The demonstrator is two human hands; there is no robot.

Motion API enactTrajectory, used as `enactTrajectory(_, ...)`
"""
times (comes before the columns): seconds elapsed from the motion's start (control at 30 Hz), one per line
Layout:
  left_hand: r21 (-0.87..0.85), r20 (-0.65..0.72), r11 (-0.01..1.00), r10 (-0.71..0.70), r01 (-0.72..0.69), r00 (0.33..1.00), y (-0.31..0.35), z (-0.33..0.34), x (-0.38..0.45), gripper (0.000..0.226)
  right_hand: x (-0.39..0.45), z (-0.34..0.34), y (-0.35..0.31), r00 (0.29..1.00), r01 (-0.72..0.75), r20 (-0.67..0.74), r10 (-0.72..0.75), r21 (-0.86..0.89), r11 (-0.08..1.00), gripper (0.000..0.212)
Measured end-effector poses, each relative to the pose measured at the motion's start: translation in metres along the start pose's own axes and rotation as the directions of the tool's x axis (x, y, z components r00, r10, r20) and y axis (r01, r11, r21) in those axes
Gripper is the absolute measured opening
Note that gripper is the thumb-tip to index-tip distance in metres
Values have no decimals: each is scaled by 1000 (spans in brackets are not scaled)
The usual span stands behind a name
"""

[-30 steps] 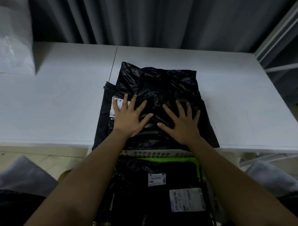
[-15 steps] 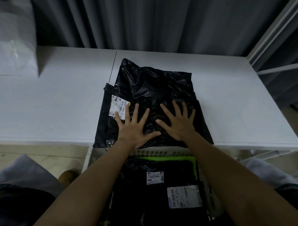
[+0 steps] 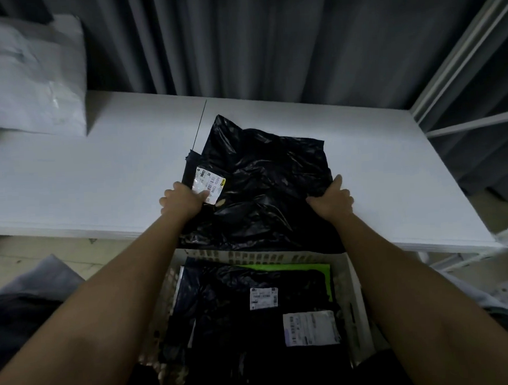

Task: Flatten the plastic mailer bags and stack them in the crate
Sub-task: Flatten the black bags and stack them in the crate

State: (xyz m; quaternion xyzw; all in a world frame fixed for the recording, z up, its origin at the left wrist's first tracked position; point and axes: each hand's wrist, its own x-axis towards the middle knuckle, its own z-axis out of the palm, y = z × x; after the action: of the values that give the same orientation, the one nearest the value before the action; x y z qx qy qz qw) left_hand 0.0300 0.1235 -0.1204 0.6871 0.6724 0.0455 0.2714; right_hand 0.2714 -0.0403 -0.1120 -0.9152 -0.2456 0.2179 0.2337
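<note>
A crinkled black plastic mailer bag (image 3: 264, 186) with a white label lies on the white table (image 3: 101, 181), its near edge hanging over the front. My left hand (image 3: 181, 202) grips its left edge by the label, thumb on top. My right hand (image 3: 331, 201) grips its right edge. Below the table edge stands a white perforated crate (image 3: 354, 292). Inside it lie flat black mailer bags (image 3: 223, 310) with white labels, and a green one (image 3: 297, 268) peeks out beneath them.
A white bag (image 3: 30, 94) sits at the table's back left. Grey curtains hang behind the table. A white metal rack (image 3: 463, 90) stands at the right. Grey fabric lies on the floor at both sides of the crate.
Both hands have left the top of the bag, where they pressed flat with spread fingers. They moved apart to its left and right edges and took hold of them.
</note>
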Motion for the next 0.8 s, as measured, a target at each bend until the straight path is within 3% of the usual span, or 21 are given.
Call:
enactTrajectory(0.13,-67,36,998,21,-19,999,-20,0,-8,72,-21,-7,12,993,-89,97,72,183,979,79)
enactTrajectory(0.3,-156,116,981,136,-117,984,-43,-5,-37,59,-64,-7,31,999,-50,25,45,260,964,48)
enactTrajectory(0.57,-295,269,941,246,-164,931,-99,0,-98,40,-124,3,92,980,-132,196,35,507,852,40)
enactTrajectory(0.67,-298,320,944,240,-143,917,-113,6,-120,33,-145,7,101,967,-105,252,-22,477,873,29)
enactTrajectory(0.8,-189,347,972,198,-139,917,-135,29,-134,35,-169,21,114,946,-79,325,-17,280,957,45)
